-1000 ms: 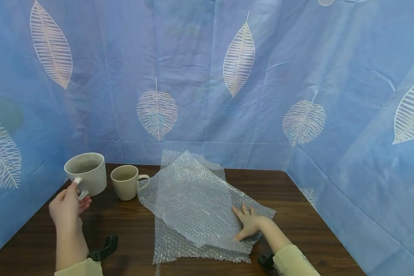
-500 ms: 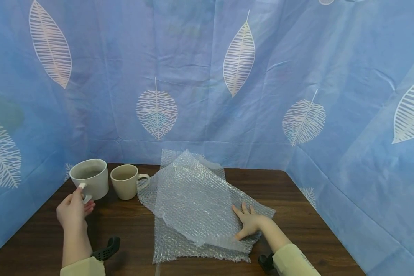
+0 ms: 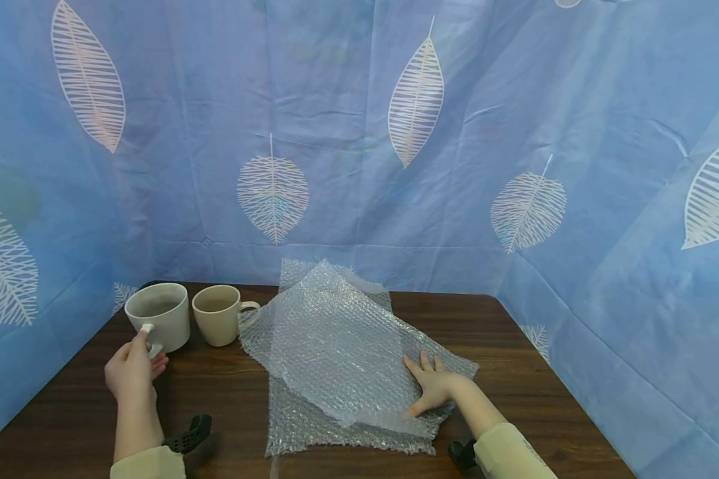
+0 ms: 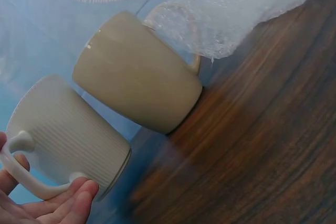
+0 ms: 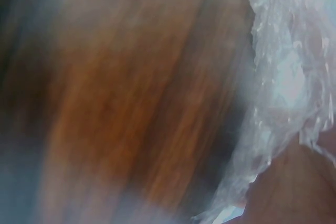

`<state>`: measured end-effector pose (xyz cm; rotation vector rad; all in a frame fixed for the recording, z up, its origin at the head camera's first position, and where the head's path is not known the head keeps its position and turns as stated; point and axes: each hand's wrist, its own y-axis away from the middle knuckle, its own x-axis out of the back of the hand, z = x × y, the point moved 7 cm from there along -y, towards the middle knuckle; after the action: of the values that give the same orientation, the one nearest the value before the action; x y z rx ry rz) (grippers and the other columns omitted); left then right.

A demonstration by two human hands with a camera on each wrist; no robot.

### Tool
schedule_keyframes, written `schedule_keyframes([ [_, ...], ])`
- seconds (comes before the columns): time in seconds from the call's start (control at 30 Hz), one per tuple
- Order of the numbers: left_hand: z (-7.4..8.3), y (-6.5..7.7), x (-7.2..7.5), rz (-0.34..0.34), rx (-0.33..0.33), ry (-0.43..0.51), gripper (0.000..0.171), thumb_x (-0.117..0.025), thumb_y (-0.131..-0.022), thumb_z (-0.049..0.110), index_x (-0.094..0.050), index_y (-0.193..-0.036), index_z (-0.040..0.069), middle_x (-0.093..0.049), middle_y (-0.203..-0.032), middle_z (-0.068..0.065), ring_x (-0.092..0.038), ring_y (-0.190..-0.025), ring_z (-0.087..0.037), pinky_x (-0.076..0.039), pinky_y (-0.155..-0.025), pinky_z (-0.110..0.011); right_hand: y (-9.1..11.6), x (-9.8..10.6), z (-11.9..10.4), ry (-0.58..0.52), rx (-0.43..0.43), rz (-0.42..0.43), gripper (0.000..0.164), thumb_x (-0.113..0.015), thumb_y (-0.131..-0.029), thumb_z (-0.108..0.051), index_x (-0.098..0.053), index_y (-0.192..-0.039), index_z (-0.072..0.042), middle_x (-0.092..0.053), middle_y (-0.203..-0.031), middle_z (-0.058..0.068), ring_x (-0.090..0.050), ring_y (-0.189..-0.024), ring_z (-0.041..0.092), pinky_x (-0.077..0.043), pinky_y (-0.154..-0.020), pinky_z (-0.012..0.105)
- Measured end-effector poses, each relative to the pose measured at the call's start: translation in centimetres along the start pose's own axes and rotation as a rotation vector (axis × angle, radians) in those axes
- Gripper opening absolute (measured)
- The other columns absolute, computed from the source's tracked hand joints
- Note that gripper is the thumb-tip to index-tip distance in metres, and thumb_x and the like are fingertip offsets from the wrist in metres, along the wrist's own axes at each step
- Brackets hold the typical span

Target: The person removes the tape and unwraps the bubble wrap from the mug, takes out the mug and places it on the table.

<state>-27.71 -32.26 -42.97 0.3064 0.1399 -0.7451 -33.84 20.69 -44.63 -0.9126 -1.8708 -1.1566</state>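
Note:
My left hand grips the handle of a white mug with a finely ribbed side. In the left wrist view, the fingers of the left hand curl round that handle. A beige mug stands upright just right of the white one, its handle pointing right. Whether the white mug's base touches the table cannot be told. Layered sheets of bubble wrap lie mid-table. On their right part rests my right hand, fingers spread. The right wrist view is blurred, with bubble wrap over part of the hand.
The dark wooden table ends at a blue curtain with a white leaf pattern, which rises behind it and along both sides. The bubble wrap's left corner lies against the beige mug's handle.
My left hand has lowered the white mug and carried it a little to the right, closer to the beige mug. The right hand has stayed on the bubble wrap.

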Motion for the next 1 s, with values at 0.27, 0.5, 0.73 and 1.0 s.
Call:
schedule_keyframes([
  [0.27,-0.6,-0.5,0.2,0.024,-0.024,-0.018,0.040,-0.056,-0.095,0.042,-0.057,-0.094,0.002,-0.057,-0.071,0.000,-0.063,-0.054,-0.009,-0.054,-0.053,-0.023,0.0,0.0,-0.1,-0.005,-0.002,0.002,0.113,-0.082,-0.074,-0.042,-0.010,-0.155,-0.012,0.003,-0.154,0.030,0.006,-0.136,0.054,-0.018,-0.094,0.077],
  [0.5,-1.0,-0.7,0.2,-0.004,-0.014,-0.012,0.037,-0.056,-0.095,0.040,-0.057,-0.104,0.004,-0.056,-0.069,0.005,-0.062,-0.053,-0.008,-0.054,-0.052,-0.022,0.1,0.0,-0.1,-0.010,-0.005,0.005,0.112,-0.082,-0.074,-0.042,-0.010,-0.155,-0.012,0.004,-0.154,0.030,0.007,-0.137,0.053,-0.017,-0.094,0.077],
  [0.73,-1.1,-0.8,0.2,-0.013,-0.045,-0.031,0.042,-0.054,-0.096,0.040,-0.056,-0.109,0.000,-0.057,-0.065,0.008,-0.062,-0.052,-0.007,-0.053,-0.051,-0.022,0.1,0.0,-0.1,0.002,0.014,0.017,0.113,-0.082,-0.073,-0.042,-0.011,-0.155,-0.010,0.001,-0.154,0.031,0.004,-0.136,0.055,-0.016,-0.093,0.078],
  [1.0,-1.5,-1.6,0.1,-0.004,-0.032,-0.058,0.043,-0.055,-0.095,0.044,-0.058,-0.109,0.004,-0.058,-0.073,0.002,-0.063,-0.054,-0.008,-0.053,-0.050,-0.024,0.0,0.0,0.0,0.002,0.004,-0.002,0.113,-0.082,-0.073,-0.044,-0.011,-0.155,-0.011,0.001,-0.154,0.030,0.004,-0.136,0.055,-0.018,-0.093,0.078],
])
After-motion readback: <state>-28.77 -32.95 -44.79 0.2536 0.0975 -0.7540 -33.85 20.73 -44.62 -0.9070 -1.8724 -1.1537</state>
